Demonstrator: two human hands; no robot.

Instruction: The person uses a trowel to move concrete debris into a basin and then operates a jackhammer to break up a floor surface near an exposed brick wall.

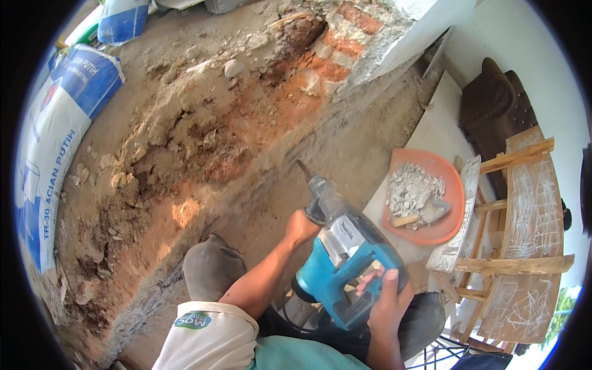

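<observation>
Crumbling brown earth [185, 117] and broken red brick [345, 44] slope across the upper left, meeting a rough grey floor [259, 213], with a pale wall [524, 37] at upper right. A teal rotary hammer [343, 243] sits low in the middle, angled up and left; its chisel bit [302, 169] points to the floor beside the ragged edge, though whether the tip touches cannot be told. Dark lettering marks the silver plate on its housing. The left hand [302, 227] is closed around the side grip near the front, and the right hand [388, 301] is wrapped about the rear handle.

At far left, a white-and-blue bag [68, 123] carries large blue capitals along its side and pale capitals across the blue band near one end; a second blue-and-white bag [123, 20] lies beyond it. A green oval badge with white letters [192, 319] shows on the person's cream sleeve [206, 345]. To the right, an orange basin [454, 185] holds grey rubble [414, 186] and a trowel [435, 211]. Past it, white looping scrawl covers a brown board [533, 206] beside wooden bars, near a dark brown sofa [487, 98].
</observation>
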